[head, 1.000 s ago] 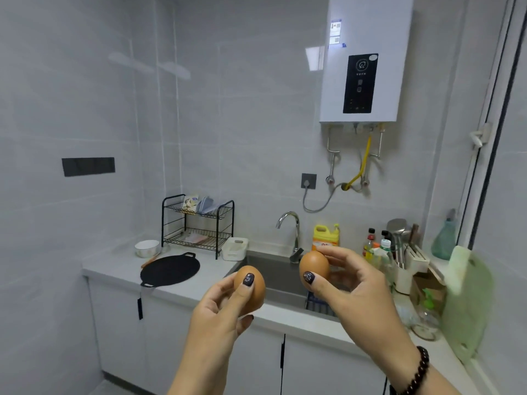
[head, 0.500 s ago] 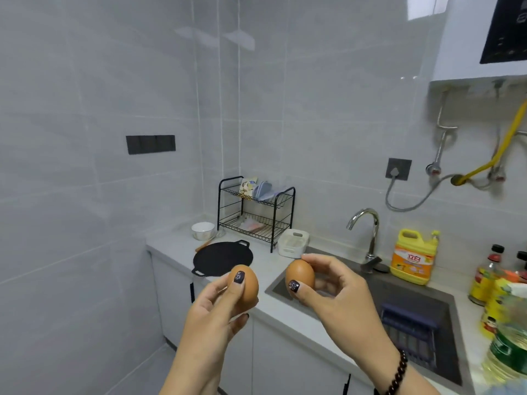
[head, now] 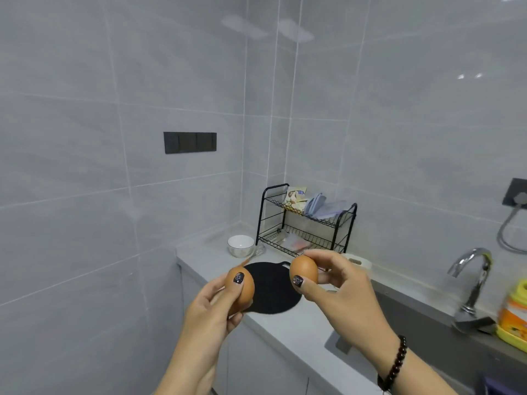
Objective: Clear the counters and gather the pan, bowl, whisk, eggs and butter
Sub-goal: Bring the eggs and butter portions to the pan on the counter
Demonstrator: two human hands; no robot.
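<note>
Each hand pinches a brown egg upright above the counter's [head: 288, 332] front edge, the left hand [head: 211, 312] its egg [head: 240, 289], the right hand [head: 346, 295] its egg [head: 304, 270], with the black pan [head: 273, 292] directly beyond and the white bowl [head: 241, 245] farther back toward the left corner.

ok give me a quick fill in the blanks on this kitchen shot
1. Each hand holds one brown ____.
2. The white bowl stands on the counter beside the black wire ____.
3. The flat black pan lies on the counter, left of the ____.
4. A dark beaded bracelet is on the ____ wrist.

Missing words: egg; rack; sink; right
</note>
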